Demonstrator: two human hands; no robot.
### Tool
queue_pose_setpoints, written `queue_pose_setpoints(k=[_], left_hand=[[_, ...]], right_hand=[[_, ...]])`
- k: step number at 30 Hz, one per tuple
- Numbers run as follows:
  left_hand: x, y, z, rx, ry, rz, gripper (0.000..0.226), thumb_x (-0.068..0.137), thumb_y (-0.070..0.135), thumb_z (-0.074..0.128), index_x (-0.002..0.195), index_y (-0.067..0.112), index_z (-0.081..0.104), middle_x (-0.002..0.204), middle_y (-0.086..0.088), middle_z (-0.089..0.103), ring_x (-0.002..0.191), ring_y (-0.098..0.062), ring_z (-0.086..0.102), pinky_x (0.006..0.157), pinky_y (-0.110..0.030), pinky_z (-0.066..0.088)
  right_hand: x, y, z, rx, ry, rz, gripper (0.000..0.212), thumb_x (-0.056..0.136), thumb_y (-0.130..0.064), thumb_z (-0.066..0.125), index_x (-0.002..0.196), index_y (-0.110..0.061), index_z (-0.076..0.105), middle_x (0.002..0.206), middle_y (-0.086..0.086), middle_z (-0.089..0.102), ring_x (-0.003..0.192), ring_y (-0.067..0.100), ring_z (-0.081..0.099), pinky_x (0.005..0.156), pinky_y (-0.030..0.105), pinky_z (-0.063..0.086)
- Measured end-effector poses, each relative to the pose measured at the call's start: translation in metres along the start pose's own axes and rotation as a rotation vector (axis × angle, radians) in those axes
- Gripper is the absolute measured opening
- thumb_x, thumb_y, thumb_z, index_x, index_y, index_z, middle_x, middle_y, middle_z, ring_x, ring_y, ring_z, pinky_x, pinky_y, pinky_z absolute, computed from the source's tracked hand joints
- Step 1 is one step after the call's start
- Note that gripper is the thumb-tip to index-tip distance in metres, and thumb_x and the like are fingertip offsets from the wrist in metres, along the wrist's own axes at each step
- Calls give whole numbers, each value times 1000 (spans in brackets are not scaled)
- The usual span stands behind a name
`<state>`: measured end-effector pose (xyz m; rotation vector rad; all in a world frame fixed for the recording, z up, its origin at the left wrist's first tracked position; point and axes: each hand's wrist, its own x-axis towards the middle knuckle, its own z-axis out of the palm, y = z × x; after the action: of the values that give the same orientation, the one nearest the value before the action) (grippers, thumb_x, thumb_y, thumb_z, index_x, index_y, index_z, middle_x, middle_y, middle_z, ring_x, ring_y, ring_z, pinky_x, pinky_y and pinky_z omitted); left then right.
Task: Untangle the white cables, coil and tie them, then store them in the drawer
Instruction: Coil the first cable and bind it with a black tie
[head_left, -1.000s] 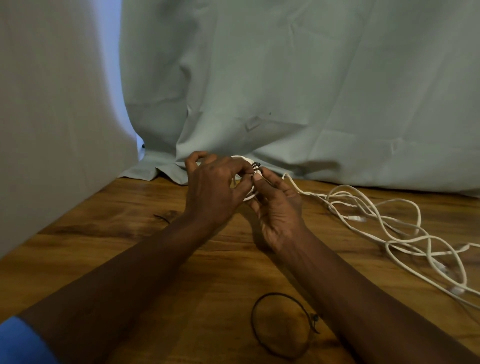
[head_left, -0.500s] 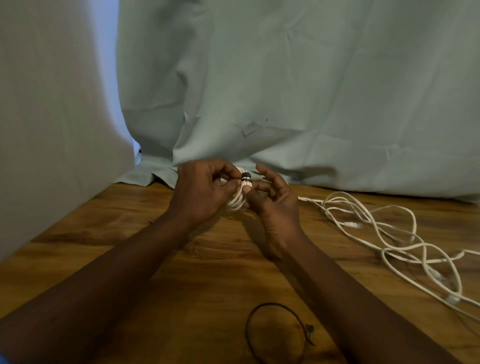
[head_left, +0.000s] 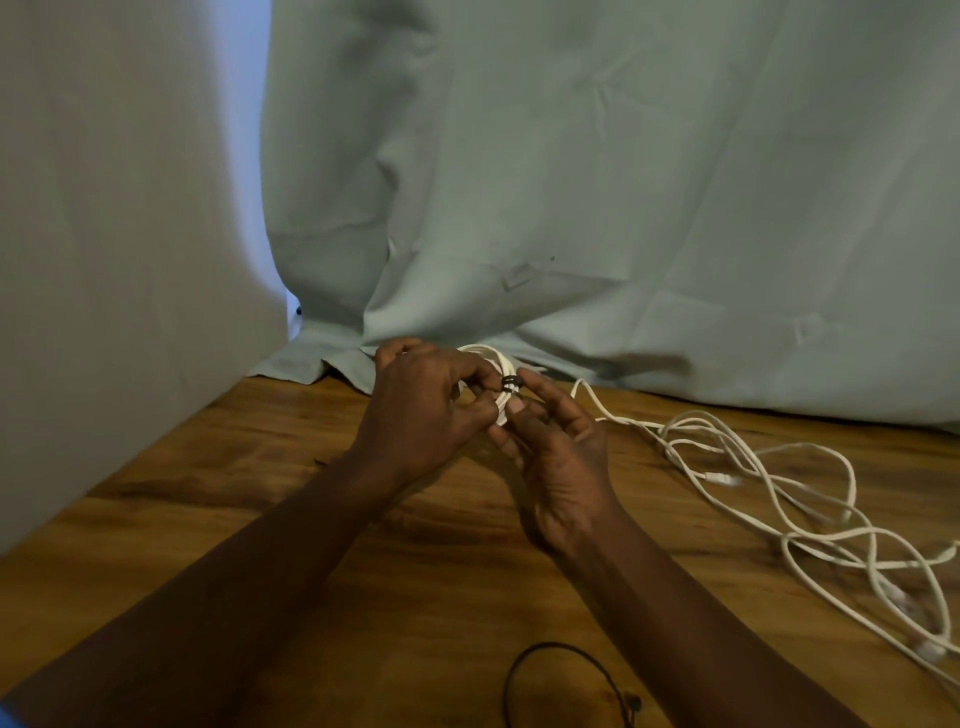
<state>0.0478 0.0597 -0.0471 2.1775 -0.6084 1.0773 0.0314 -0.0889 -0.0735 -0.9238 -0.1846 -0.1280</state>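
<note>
A small coil of white cable (head_left: 493, 358) is held up above the wooden table (head_left: 291, 493), near its far edge. My left hand (head_left: 421, 410) grips the coil with curled fingers. My right hand (head_left: 556, 441) pinches it from the right, thumb and forefinger at a black tie (head_left: 510, 383) wrapped round the coil. Most of the coil is hidden behind my fingers. From the coil a strand runs right into a loose tangle of white cables (head_left: 779, 493) lying on the table. No drawer is in view.
A second black tie (head_left: 566, 675) lies as an open loop on the table near the front edge. Pale green cloth (head_left: 623, 208) hangs behind the table, and a white sheet (head_left: 104, 260) closes off the left side.
Both hands have turned the coil and worked the black tie round it; the tie now sits on top between my fingertips. The view has shifted slightly.
</note>
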Motion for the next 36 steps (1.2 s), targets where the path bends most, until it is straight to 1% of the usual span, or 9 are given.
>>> queue_pose_setpoints(k=[5, 9, 17, 20, 22, 25, 30, 33, 36], left_hand=[[2, -4, -2, -23, -44, 33, 12, 71, 38, 72, 82, 35, 76, 65, 12, 67, 66, -5, 56, 87, -45, 47], [2, -4, -4, -11, -57, 69, 10, 72, 36, 75, 82, 35, 76, 61, 24, 53, 64, 2, 49, 83, -44, 47], [0, 1, -6, -2, -43, 85, 9, 73, 37, 72, 79, 32, 76, 59, 35, 41, 63, 12, 42, 77, -37, 44], [0, 1, -7, 14, -53, 66, 11, 73, 40, 71, 79, 32, 76, 59, 33, 42, 63, 7, 43, 81, -40, 46], [1, 1, -8, 49, -84, 71, 10, 74, 40, 71, 79, 32, 75, 61, 27, 49, 66, -2, 49, 86, -43, 46], [2, 1, -8, 106, -118, 84, 12, 71, 38, 70, 78, 30, 76, 63, 20, 54, 69, -7, 51, 90, -45, 45], [1, 1, -5, 134, -141, 89, 14, 69, 37, 71, 79, 30, 76, 58, 26, 40, 69, -7, 46, 87, -37, 38], [0, -1, -3, 111, -141, 84, 12, 69, 37, 71, 79, 31, 76, 57, 30, 35, 64, -1, 42, 82, -33, 34], [0, -3, -1, 39, -142, 68, 8, 72, 34, 74, 79, 31, 78, 56, 30, 42, 58, 10, 42, 74, -28, 35]], right_hand=[[-1, 0, -1, 36, 14, 21, 32, 88, 9, 67, 116, -7, 70, 108, 22, 75, 93, 29, 76, 71, 34, 64], [-1, 1, -3, -9, 34, 8, 29, 88, 8, 68, 115, -4, 70, 109, 25, 75, 99, 33, 74, 74, 35, 63], [-1, 3, -3, -122, 42, -122, 18, 90, 8, 69, 107, 4, 71, 101, 18, 77, 95, 27, 76, 76, 34, 62], [-4, 4, -2, -170, 66, -148, 17, 90, 8, 69, 107, 5, 71, 98, 16, 78, 93, 26, 76, 75, 34, 62], [-6, 5, -1, -185, 82, -160, 16, 89, 6, 71, 105, 4, 72, 96, 14, 78, 93, 26, 77, 76, 34, 62], [-7, 7, 1, -158, 105, -147, 13, 90, 6, 70, 102, 1, 72, 92, 14, 78, 90, 26, 77, 75, 35, 62], [-7, 10, 1, -163, 167, -139, 12, 91, 5, 70, 103, 4, 71, 92, 16, 78, 88, 26, 77, 73, 35, 62], [-7, 10, 0, -191, 187, -139, 10, 91, 3, 71, 101, 3, 72, 92, 16, 78, 88, 27, 77, 71, 34, 62], [-7, 10, -1, -264, 184, -152, 10, 91, 2, 71, 101, 2, 72, 94, 15, 78, 88, 25, 77, 70, 32, 63]])
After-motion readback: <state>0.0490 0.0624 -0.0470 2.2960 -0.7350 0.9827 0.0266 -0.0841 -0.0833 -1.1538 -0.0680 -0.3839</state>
